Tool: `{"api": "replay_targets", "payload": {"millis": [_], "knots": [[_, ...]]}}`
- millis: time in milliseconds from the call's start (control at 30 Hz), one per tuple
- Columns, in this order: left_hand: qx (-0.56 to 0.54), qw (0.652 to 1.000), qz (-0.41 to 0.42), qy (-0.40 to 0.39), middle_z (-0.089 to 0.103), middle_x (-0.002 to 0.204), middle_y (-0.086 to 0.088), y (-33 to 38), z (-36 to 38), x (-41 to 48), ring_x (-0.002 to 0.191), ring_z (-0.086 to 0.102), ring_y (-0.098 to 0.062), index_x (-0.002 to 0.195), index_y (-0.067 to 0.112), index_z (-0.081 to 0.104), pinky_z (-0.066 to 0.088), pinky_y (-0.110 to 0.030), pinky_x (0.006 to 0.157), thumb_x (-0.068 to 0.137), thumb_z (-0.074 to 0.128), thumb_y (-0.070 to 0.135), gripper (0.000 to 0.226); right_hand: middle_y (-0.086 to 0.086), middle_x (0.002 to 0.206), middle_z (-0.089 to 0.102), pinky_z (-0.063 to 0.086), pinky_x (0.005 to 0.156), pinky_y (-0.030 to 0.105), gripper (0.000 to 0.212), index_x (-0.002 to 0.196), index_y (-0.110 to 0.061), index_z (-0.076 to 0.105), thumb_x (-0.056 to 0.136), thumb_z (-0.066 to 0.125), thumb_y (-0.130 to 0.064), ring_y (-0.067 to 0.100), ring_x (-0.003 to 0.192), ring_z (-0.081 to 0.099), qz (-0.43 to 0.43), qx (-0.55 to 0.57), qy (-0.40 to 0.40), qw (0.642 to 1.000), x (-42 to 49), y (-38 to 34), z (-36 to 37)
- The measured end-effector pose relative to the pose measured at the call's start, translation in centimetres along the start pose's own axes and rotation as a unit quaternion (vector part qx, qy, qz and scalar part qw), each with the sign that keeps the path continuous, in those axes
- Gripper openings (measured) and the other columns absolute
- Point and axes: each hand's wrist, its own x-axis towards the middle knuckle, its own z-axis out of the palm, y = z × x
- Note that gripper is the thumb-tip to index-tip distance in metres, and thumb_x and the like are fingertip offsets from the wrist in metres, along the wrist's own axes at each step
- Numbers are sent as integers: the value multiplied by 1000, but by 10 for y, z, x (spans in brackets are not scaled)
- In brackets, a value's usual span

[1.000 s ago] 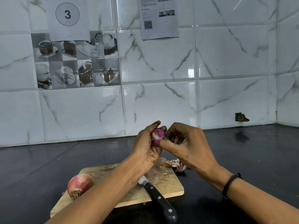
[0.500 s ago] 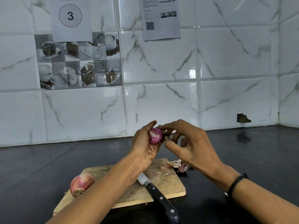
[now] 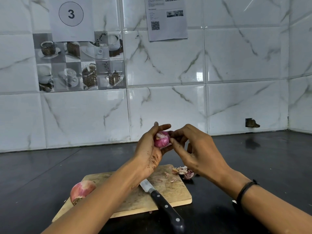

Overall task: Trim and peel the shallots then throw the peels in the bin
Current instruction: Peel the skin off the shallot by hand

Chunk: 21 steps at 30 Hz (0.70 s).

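Partly hidden shallot — left hand grips it, right hand pinches its side.

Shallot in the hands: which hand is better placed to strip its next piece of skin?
Right, probably. The left hand cups the shallot with fingers curled round it, so it is occupied steadying. The right hand pinches at the shallot's exposed side and holds nothing else.

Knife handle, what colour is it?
The knife handle is black with small silver rivets; the head view shows it best.
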Motion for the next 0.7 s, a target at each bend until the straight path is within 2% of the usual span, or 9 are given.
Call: {"api": "replay_targets", "payload": {"millis": [100, 200, 267, 333, 433, 567, 633, 700], "knots": [[84, 994, 32, -66, 64, 121, -30, 0, 5, -6, 114, 62, -39, 108, 3, 67, 49, -49, 100, 96, 59, 29, 30, -12, 90, 60, 42, 68, 7, 9, 102, -18, 67, 97, 65, -25, 3, 86, 59, 54, 9, 25, 998, 0, 2, -4], [118, 986, 38, -110, 63, 109, -24, -3, 7, -6, 104, 63, -32, 114, 3, 61, 53, -43, 90, 78, 65, 10, 37, -13, 93, 63, 44, 69, 10, 12, 103, -20, 67, 98, 62, -29, 1, 89, 58, 114, 11, 44, 992, 0, 6, -6], [173, 978, 42, -106, 62, 102, -19, -5, 5, -4, 91, 64, -23, 120, 2, 56, 56, -38, 82, 86, 59, -4, 34, -15, 93, 63, 47, 69, 14, 14, 104, -23, 67, 97, 60, -34, 0, 88, 59, 140, 7, 50, 989, -1, 8, -5], [226, 967, 48, -106, 62, 97, -16, -6, 3, -4, 82, 65, -20, 126, 3, 51, 58, -37, 80, 94, 52, -8, 34, -16, 92, 64, 50, 71, 23, 16, 103, -26, 66, 96, 58, -38, 0, 87, 60, 162, 9, 51, 985, -2, 8, -5], [274, 950, 65, -132, 64, 103, -15, -7, 0, -5, 85, 68, -23, 131, 12, 48, 59, -41, 83, 97, 55, -4, 39, -15, 86, 68, 53, 71, 29, 16, 102, -26, 66, 96, 58, -38, -4, 84, 61, 197, 36, 49, 978, -1, 8, -5], [334, 924, 94, -161, 66, 113, -11, -8, -4, -6, 94, 70, -24, 135, 29, 47, 59, -47, 88, 96, 63, 10, 46, -14, 91, 67, 48, 69, 22, 18, 103, -25, 67, 96, 57, -38, -3, 84, 60, 221, 62, 34, 973, 0, 10, -7], [348, 919, 95, -162, 69, 107, -8, -6, -7, -6, 95, 70, -23, 132, 29, 51, 59, -48, 87, 94, 68, 19, 43, -13, 90, 68, 45, 68, 19, 16, 103, -25, 66, 97, 57, -37, -1, 83, 61, 227, 78, 31, 970, 0, 10, -7], [324, 929, 86, -157, 70, 105, -7, -4, -8, -5, 95, 69, -24, 128, 23, 55, 59, -46, 85, 88, 71, 26, 43, -13, 90, 69, 44, 68, 17, 16, 103, -26, 65, 98, 57, -39, -1, 83, 62, 227, 86, 27, 970, 0, 8, -8]]}}
